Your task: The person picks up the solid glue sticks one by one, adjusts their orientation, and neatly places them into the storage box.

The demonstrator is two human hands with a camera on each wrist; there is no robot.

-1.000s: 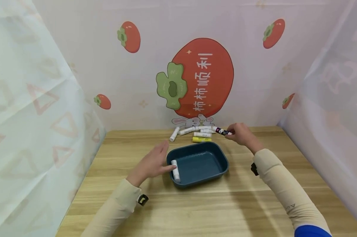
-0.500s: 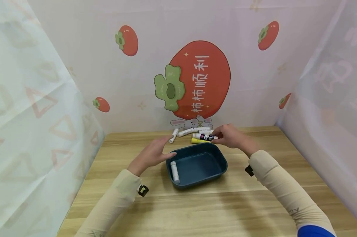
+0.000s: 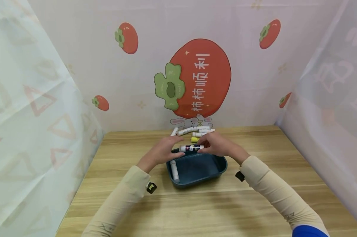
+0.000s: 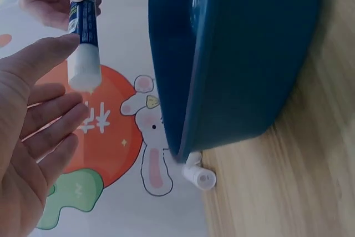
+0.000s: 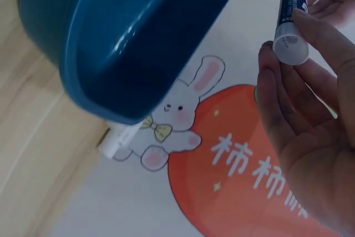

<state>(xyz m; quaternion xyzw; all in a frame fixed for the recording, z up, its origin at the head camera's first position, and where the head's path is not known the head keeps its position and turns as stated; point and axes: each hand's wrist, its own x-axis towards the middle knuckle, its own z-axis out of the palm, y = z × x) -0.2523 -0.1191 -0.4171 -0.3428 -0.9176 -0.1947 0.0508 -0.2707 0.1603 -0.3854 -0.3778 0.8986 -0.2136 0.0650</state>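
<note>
In the head view my right hand (image 3: pixel 219 144) pinches a dark-labelled glue stick (image 3: pixel 191 148) by one end, holding it level above the back of a dark blue bin (image 3: pixel 199 180). My left hand (image 3: pixel 161 152) is at the glue stick's white opposite end. In the left wrist view its thumb and fingers are spread around the white end (image 4: pixel 84 69) without closing on it. The right wrist view shows the right thumb and fingers on the stick's clear-ended part (image 5: pixel 291 48). A white glue stick (image 3: pixel 174 171) lies along the bin's left side.
Behind the bin, several white sticks (image 3: pixel 185 131) lie near the back wall, with a yellow stick (image 3: pixel 194 139) nearer the bin, partly hidden by the right hand. The wooden table (image 3: pixel 193 210) meets printed cloth walls at the back and sides.
My right hand has carried the dark-labelled glue stick from the back right, leftward and over the bin. My left hand has risen off the bin's left side toward the stick's white end.
</note>
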